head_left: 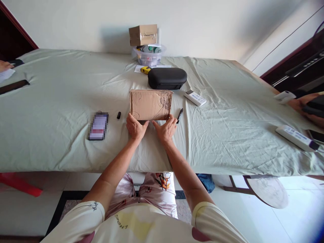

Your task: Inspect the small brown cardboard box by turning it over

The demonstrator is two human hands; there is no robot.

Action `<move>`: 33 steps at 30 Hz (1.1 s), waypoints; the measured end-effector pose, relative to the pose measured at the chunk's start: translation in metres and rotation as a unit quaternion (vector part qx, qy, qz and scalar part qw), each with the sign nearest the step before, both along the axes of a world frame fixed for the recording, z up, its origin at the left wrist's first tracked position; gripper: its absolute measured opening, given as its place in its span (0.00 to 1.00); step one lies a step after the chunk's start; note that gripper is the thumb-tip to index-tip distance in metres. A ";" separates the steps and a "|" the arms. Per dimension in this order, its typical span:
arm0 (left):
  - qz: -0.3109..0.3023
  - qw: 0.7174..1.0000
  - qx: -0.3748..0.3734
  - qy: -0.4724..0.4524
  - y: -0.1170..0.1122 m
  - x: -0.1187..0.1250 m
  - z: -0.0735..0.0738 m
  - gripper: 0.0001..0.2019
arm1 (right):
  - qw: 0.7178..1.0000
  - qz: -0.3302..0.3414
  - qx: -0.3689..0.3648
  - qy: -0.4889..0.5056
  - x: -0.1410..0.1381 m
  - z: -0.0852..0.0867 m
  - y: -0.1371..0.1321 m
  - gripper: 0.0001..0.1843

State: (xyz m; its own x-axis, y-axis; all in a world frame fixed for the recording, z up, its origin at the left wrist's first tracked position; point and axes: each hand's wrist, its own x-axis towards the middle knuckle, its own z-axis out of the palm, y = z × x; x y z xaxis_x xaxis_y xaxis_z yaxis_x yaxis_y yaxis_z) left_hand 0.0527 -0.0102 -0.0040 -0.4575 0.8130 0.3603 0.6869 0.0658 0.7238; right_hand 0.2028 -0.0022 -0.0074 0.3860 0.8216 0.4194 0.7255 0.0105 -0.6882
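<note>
A brown cardboard box (149, 104) with dark scribbled lines on its face is in front of me at the middle of the table. My left hand (136, 127) grips its near left corner, thumb along the near edge. At the near right corner my right hand (165, 129) holds it the same way, and the two thumbs point toward each other. Just right of that hand lies a black marker (180, 115). To the left are a small black object (118, 115) and a phone (98, 126) with a blurred screen.
Behind the box sit a black hard case (167, 78), a yellow tool (145, 70) and a plastic tub (149, 58) beneath another carton (143, 34). A white box (195, 98) lies right. Other people's hands show at both edges, near another white box (296, 137). A stool (268, 191) stands below.
</note>
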 end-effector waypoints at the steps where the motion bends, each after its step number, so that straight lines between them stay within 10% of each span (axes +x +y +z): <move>1: -0.002 1.000 -0.001 -0.001 0.000 0.000 0.000 0.58 | 1.000 0.000 0.002 0.002 0.000 0.000 0.000 0.49; 15: -0.030 0.998 0.017 -0.061 0.002 -0.008 -0.004 0.59 | 0.998 0.033 0.014 0.042 0.012 -0.002 0.003 0.37; 33: -0.025 0.977 0.180 -0.112 0.009 -0.036 -0.004 0.16 | 0.972 0.069 0.191 0.121 0.043 0.013 0.005 0.19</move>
State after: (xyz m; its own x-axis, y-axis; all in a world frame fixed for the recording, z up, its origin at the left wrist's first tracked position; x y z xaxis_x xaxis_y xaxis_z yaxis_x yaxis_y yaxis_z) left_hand 0.0164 -0.0015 -0.0085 -0.5199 0.6753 0.5231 0.5050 -0.2509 0.8258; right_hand 0.2463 0.0028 0.0056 0.4090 0.6748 0.6142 0.5164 0.3837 -0.7655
